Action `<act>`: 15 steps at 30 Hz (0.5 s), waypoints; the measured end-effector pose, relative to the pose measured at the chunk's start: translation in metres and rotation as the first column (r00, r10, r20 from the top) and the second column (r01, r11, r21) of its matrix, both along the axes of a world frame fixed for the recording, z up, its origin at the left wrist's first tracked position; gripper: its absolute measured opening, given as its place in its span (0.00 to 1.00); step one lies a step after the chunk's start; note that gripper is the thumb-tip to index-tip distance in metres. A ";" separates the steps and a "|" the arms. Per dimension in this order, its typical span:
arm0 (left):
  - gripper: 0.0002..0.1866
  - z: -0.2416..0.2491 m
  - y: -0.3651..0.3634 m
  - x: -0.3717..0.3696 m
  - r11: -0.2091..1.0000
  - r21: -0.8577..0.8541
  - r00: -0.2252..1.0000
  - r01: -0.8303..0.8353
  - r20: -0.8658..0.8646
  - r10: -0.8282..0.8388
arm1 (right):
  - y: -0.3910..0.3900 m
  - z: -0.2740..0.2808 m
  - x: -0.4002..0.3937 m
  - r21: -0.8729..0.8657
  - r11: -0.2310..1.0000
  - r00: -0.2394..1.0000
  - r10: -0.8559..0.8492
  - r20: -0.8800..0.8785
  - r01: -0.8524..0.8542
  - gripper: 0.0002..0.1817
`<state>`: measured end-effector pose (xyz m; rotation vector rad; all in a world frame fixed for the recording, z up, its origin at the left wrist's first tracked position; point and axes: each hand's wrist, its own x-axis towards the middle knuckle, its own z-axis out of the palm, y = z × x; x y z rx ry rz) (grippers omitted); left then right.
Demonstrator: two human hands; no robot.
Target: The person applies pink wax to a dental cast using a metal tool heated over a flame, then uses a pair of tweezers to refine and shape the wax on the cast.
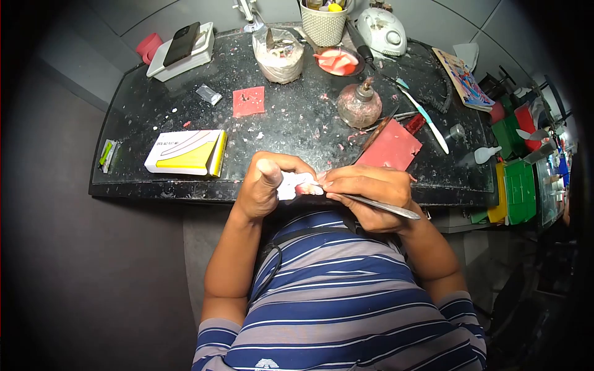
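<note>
My left hand (pixel 258 187) is closed around a white plaster dental cast (pixel 287 187), its thumb raised along the near side. Pink wax and whitish tooth shapes show on the cast's right part; its underside is hidden. A slim metal wax carver (pixel 393 209) lies in the pinched fingers of my right hand (pixel 374 193), its handle pointing right. The carver's working tip is at the cast, partly covered by my fingers. Both hands are held at the bench's front edge. Just behind my right hand lies a pink wax sheet (pixel 391 148).
A spirit burner (pixel 359 106), a toothbrush (pixel 427 120) and a bag of white powder (pixel 278 59) stand or lie on the black bench (pixel 297 145). Left are a yellow-white box (pixel 185 152) and a small wax piece (pixel 249 101). Farther back are a dish of pink pieces (pixel 338 62) and a basket (pixel 323 26).
</note>
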<state>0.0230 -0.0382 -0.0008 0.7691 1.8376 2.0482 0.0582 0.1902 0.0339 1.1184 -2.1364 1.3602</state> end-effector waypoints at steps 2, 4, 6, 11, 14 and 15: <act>0.62 -0.004 0.000 0.001 1.000 0.010 1.000 -0.011 0.013 0.011 | 0.000 0.003 0.004 -0.032 0.999 0.999 -0.029 0.034 0.030 0.08; 0.62 -0.003 0.001 0.003 0.999 0.020 0.999 -0.027 0.026 0.026 | 0.003 0.006 0.007 -0.114 0.990 0.992 -0.073 0.107 0.085 0.05; 0.59 0.000 0.006 0.006 0.990 -0.058 0.989 -0.130 -0.074 0.125 | 0.007 0.002 0.007 -0.174 0.966 0.972 -0.163 0.170 0.192 0.02; 0.57 0.005 0.021 0.017 0.946 -0.122 0.938 -0.300 -0.219 0.269 | 0.005 0.016 0.015 -0.036 0.971 0.972 -0.235 0.028 0.236 0.04; 0.56 0.002 0.023 0.020 0.906 -0.124 0.882 -0.405 -0.314 0.352 | -0.008 0.008 0.020 -0.027 0.970 0.969 -0.242 -0.058 0.241 0.07; 0.56 0.002 0.024 0.021 0.907 -0.129 0.884 -0.401 -0.315 0.346 | -0.011 0.002 0.020 -0.046 0.966 0.962 -0.258 -0.090 0.255 0.08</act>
